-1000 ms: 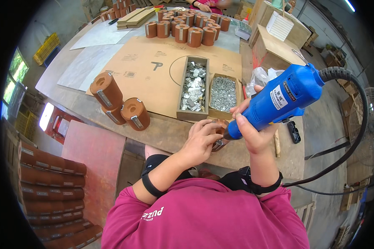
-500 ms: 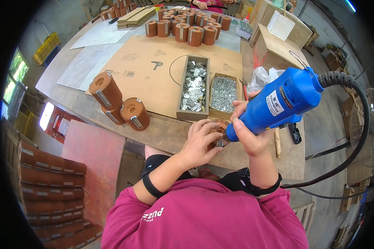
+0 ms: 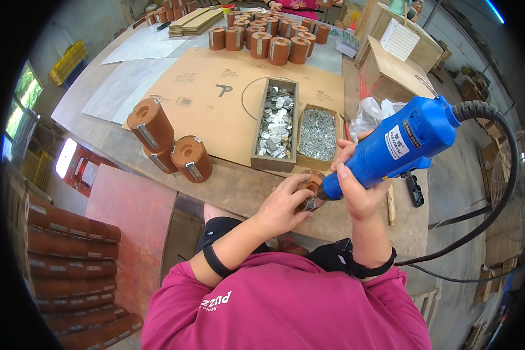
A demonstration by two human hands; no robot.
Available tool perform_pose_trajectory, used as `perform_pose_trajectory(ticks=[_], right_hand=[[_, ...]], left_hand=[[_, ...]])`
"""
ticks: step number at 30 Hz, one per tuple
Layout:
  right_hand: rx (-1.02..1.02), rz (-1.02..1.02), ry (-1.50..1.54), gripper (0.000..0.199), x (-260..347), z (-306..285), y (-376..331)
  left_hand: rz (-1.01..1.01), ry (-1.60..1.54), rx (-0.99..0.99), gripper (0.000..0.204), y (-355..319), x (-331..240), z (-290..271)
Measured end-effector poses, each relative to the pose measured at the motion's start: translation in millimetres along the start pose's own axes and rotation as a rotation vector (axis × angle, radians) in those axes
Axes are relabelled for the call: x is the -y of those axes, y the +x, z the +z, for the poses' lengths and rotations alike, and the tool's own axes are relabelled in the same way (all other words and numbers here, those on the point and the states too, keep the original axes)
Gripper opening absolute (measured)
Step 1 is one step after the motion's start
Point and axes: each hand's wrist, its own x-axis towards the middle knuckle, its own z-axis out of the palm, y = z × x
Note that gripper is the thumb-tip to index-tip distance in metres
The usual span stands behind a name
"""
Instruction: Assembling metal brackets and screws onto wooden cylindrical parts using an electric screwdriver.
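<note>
My right hand (image 3: 361,195) is wrapped round the body of a blue power screwdriver (image 3: 385,153), its nose pointing down and left. That nose meets the side of a reddish-brown cylinder (image 3: 314,182) with a hole in its top, at the table's near edge. Curled round the cylinder's left side, my left hand (image 3: 284,203) grips it, fingertips close to the tool's nose. A small piece of metal shows by those fingertips; its exact shape is hard to make out. The tool's tip is partly hidden.
Beyond my hands stand a wooden box (image 3: 294,116) of metal plates and a carton (image 3: 300,156) of screws. Several finished-looking cylinders (image 3: 191,158) stand at left, more (image 3: 279,51) at the back. A stick (image 3: 391,205) lies at right, under the tool's black cable (image 3: 512,175). Another person's hand (image 3: 275,6) shows far off.
The fingers of my left hand have drawn back slightly, baring more of the cylinder's top. The screwdriver's nose stays at the cylinder. The whole view has shifted a little.
</note>
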Motion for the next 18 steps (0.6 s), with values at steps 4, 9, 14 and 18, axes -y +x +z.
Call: perform_pose_trajectory(ticks=[4, 9, 14, 18], right_hand=[[0.063, 0.004, -0.027, 0.044, 0.3, -1.0, 0.1], [0.028, 0.044, 0.026, 0.046, -1.7, 1.1, 0.6], [0.025, 0.076, 0.079, 0.046, -3.8, -0.1, -1.3], [0.105, 0.017, -0.018, 0.046, -8.3, -4.6, -2.5]], left_hand=[[0.016, 0.039, -0.036, 0.040, 0.6, 2.2, 2.9], [-0.014, 0.035, -0.061, 0.033, -0.5, 2.3, 5.5], [-0.010, 0.035, -0.095, 0.031, -0.7, 2.2, 6.3], [-0.004, 0.039, -0.108, 0.031, -1.4, 1.7, 6.7]])
